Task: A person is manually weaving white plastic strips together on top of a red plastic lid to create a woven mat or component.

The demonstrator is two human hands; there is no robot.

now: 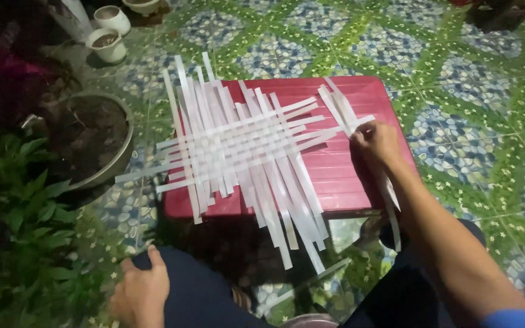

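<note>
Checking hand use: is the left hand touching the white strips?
No: the left hand rests on the knee, apart from the white strips; only the right hand touches them.

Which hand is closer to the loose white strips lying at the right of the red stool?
Right. The right hand touches the loose strips on the red stool; the left hand rests on the knee, far away.

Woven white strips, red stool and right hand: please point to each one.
woven white strips (244, 143), head view, middle of the weave.
red stool (341, 173), head view, bare top.
right hand (377, 143), head view, back of hand.
</note>
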